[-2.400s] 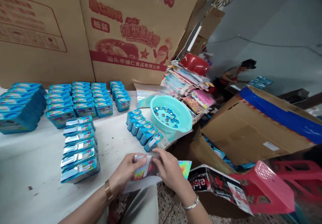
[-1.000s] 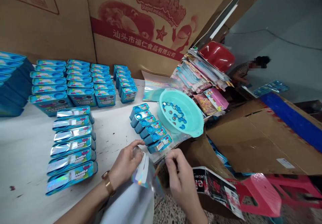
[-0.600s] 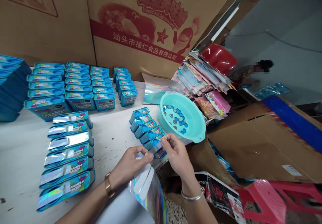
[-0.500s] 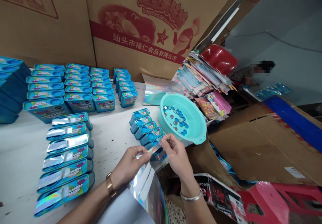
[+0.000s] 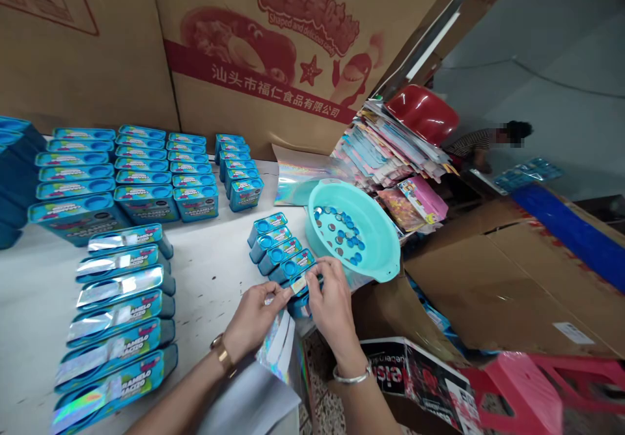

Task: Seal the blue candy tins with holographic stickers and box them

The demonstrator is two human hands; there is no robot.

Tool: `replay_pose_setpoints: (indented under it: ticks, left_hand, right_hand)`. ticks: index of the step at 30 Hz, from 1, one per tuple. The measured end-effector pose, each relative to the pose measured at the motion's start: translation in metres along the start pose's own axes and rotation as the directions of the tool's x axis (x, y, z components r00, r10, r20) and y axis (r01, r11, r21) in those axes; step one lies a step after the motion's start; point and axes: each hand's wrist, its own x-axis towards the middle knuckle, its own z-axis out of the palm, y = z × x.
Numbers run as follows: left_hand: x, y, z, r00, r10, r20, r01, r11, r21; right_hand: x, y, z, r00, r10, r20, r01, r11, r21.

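My left hand (image 5: 254, 318) pinches the top edge of a shiny holographic pouch (image 5: 280, 351) that hangs below the table edge. My right hand (image 5: 332, 301) is closed over the nearest small blue tin (image 5: 300, 283) at the end of a short row of blue tins (image 5: 273, 243). Just right of that row stands a turquoise bowl (image 5: 385, 262) with several small round pieces in it. A column of blue tins in shiny pouches (image 5: 120, 311) lies to the left on the white table (image 5: 215, 272).
Rows of blue tins (image 5: 141, 174) line the back, against large printed cardboard boxes (image 5: 273, 51). A stack of colourful packets (image 5: 390, 155) with a red bowl on top stands right of the bowl. An open carton (image 5: 493, 279) and pink stools (image 5: 517, 389) are right. Another person (image 5: 481, 142) sits farther off.
My right hand has left the pouch's top edge and moved forward onto the nearest small blue tin. My left hand still holds the pouch, now lower. The view has shifted slightly.
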Motion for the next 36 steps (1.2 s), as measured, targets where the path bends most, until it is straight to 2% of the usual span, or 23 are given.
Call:
replay_pose_setpoints:
  ticks: [3,6,11,13,16,17,21,25,28,33,36]
  left_hand:
    - [0.009,-0.014,0.003,0.996,-0.058,-0.062,0.056,0.998,-0.024]
    - [0.008,-0.016,0.002,0.997,-0.049,-0.067,0.046,0.998,-0.043]
    - [-0.026,0.009,-0.004,0.996,0.04,-0.084,-0.046,0.997,-0.069]
    - [-0.042,0.019,-0.008,0.995,0.033,-0.094,-0.037,0.998,-0.046]
    - [-0.06,0.027,-0.011,0.995,0.023,-0.092,-0.022,1.0,0.011]
    - [-0.064,0.028,-0.011,0.995,0.032,-0.092,-0.03,0.999,0.022]
    - [-0.072,0.028,-0.011,0.993,0.093,-0.072,-0.09,0.995,0.041]
    - [-0.076,0.029,-0.01,0.993,0.111,-0.046,-0.108,0.991,0.074]
    - [-0.079,0.031,-0.009,0.992,0.121,-0.037,-0.117,0.988,0.1]
    - [-0.08,0.033,-0.009,0.989,0.144,-0.038,-0.139,0.984,0.111]
    - [-0.074,0.03,-0.01,0.988,0.145,-0.06,-0.141,0.988,0.07]
  right_hand:
    - [0.003,0.007,0.004,0.998,0.044,-0.04,-0.042,0.997,0.06]
    - [0.004,0.008,0.003,0.994,0.081,-0.071,-0.074,0.993,0.094]
    - [-0.026,-0.021,-0.014,0.975,-0.094,-0.199,0.11,0.992,0.068]
    - [-0.049,-0.037,-0.018,0.98,-0.14,-0.14,0.154,0.983,0.098]
    - [-0.079,-0.051,-0.014,0.985,-0.156,0.077,0.149,0.984,0.093]
    - [-0.086,-0.053,-0.01,0.982,-0.154,0.113,0.146,0.986,0.077]
    - [-0.1,-0.051,0.004,0.983,-0.176,0.051,0.172,0.983,0.068]
    - [-0.105,-0.051,0.007,0.977,-0.212,-0.019,0.213,0.974,0.072]
    - [-0.104,-0.053,0.005,0.98,-0.195,-0.027,0.197,0.974,0.108]
    - [-0.095,-0.059,0.005,0.997,-0.082,0.014,0.078,0.983,0.167]
    - [-0.092,-0.062,0.001,0.994,-0.101,0.033,0.095,0.984,0.149]
